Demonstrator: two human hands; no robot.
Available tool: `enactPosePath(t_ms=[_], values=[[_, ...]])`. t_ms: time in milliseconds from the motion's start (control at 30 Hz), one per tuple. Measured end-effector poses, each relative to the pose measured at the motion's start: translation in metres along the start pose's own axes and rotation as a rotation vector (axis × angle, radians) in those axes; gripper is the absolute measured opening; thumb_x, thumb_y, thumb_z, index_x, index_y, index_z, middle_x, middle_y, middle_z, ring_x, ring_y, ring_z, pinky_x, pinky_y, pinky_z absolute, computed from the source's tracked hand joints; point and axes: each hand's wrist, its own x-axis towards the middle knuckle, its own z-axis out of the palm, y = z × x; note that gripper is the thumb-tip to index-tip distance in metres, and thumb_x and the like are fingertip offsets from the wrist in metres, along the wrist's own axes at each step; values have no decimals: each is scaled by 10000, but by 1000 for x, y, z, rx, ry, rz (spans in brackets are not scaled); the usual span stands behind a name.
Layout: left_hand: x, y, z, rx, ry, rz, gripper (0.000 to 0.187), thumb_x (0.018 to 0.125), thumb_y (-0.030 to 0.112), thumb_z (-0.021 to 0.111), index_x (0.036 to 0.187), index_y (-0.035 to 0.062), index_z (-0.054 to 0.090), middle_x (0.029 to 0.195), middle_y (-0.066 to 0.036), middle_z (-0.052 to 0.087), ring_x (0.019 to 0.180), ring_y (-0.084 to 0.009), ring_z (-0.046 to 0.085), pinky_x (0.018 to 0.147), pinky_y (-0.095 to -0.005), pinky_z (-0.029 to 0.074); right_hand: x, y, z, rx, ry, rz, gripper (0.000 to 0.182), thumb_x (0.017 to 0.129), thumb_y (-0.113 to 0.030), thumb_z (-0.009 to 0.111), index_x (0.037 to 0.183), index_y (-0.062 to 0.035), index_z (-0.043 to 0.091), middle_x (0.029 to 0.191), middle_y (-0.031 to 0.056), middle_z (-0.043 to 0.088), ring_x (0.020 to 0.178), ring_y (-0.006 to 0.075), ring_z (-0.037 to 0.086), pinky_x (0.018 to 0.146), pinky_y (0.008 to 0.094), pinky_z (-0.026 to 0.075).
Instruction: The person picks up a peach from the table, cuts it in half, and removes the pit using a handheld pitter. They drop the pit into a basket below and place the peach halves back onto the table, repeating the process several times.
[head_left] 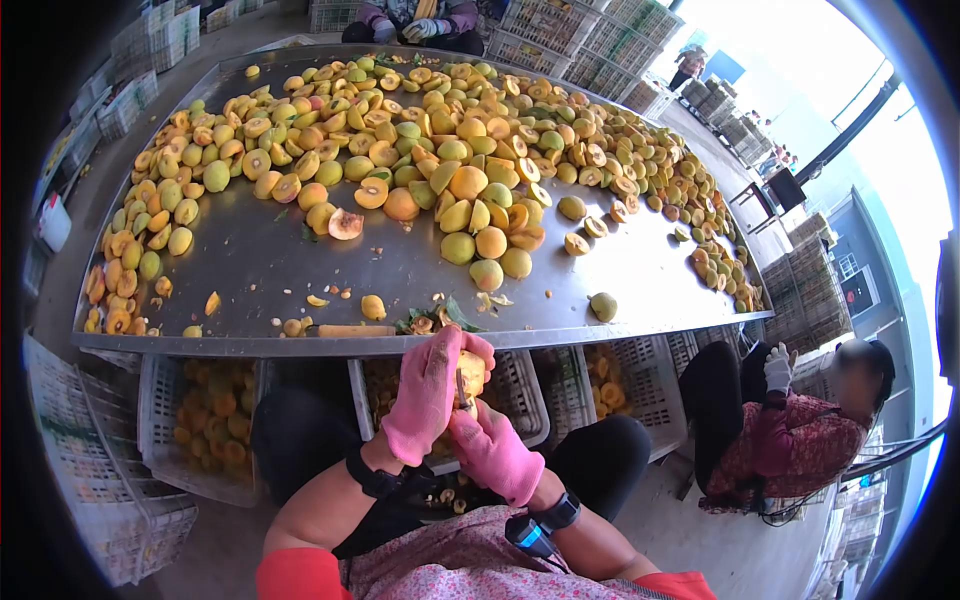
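Note:
My left hand (428,392), in a pink glove, is closed round a yellow peach piece (472,372) just below the table's front edge. Against the lower side of that piece is a small dark tool (461,388), partly hidden by the gloves. My right hand (498,452), also pink-gloved, has its fingers pressed together at the tool's lower end, touching the fruit. On the metal table (370,270) beyond lies a large heap of whole and halved peaches (455,180). A wooden-handled item (355,331) rests by the front edge, beside leaves and scraps (440,316).
Under the table edge stand a crate of fruit (215,420), a middle crate (535,400) below my hands and a right crate (650,385). A person (800,420) sits at the right. Across the table are another person's gloved hands (425,30). Stacked crates (805,290) stand farther right.

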Motion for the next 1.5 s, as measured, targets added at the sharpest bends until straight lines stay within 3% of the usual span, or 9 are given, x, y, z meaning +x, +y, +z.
enactPosePath(t_ms=[100, 200, 433, 500, 667, 967, 1067, 1200, 1500], values=[[-8, 11, 9, 159, -159, 430, 621, 1077, 518, 361, 1479, 48, 411, 1220, -134, 631, 1019, -207, 662, 865, -333, 556, -2, 7, -8, 184, -173, -107, 476, 1015, -548, 557, 1131, -88, 516, 768, 4, 538, 574, 92, 475, 520, 245, 379], [-21, 21, 22, -68, -236, 457, 823, 1006, 654, 406, 1563, 60, 285, 1398, -168, 539, 1199, -298, 641, 934, -382, 564, -8, 22, -14, 199, -265, -276, 497, 1010, -527, 581, 1196, -67, 552, 936, 33, 598, 764, 138, 562, 671, 271, 453], [-31, 27, 18, -12, -346, 566, 812, 1015, 652, 408, 1528, 30, 318, 1411, -202, 531, 1269, -355, 603, 1060, -458, 504, -14, 10, -10, 68, -266, -366, 522, 1032, -554, 529, 1144, -45, 570, 947, -2, 542, 822, 130, 475, 731, 291, 415], [-22, 33, 9, 350, -334, 765, 695, 1062, 593, 362, 1245, -27, 617, 1219, -217, 660, 1108, -297, 671, 975, -388, 529, -10, 17, -16, -56, -272, -379, 544, 1031, -572, 516, 1146, -42, 564, 881, 5, 553, 748, 128, 475, 671, 295, 419], [-27, 30, -3, 91, -230, 296, 520, 1110, 350, 311, 1047, -29, 661, 1031, -166, 700, 859, -236, 674, 826, -360, 551, -17, -2, 1, 99, -221, -104, 448, 1048, -520, 524, 1080, -74, 548, 822, -25, 539, 704, 85, 460, 629, 263, 396], [-24, 32, 0, 66, -187, 541, 567, 1110, 450, 329, 1058, -19, 643, 1016, -167, 682, 904, -227, 657, 842, -353, 531, -20, -36, 1, 579, -504, 212, 452, 1054, -567, 475, 965, -126, 509, 680, -43, 421, 466, 43, 312, 391, 221, 244], [-19, 65, 3, 557, -227, 274, 462, 1098, 344, 381, 1069, -27, 654, 1035, -90, 709, 907, -167, 667, 817, -307, 525, -14, -39, -8, 418, -400, 243, 469, 1049, -585, 466, 933, -132, 503, 648, -46, 419, 441, 36, 317, 371, 216, 225], [-27, 68, 7, 541, -128, -80, 603, 1120, 409, 333, 889, -25, 682, 868, -92, 716, 769, -154, 671, 726, -290, 529, -17, -32, -5, 438, -493, 292, 447, 1058, -569, 448, 911, -149, 487, 632, -57, 409, 426, 30, 300, 360, 217, 213], [-63, 33, 29, 409, 193, 147, 577, 1110, 506, 214, 899, 64, 519, 715, -119, 650, 607, -203, 595, 634, -327, 510, -25, -5, 11, 569, -591, 258, 480, 1033, -616, 464, 879, -162, 486, 615, -66, 402, 402, 40, 310, 347, 229, 221]])
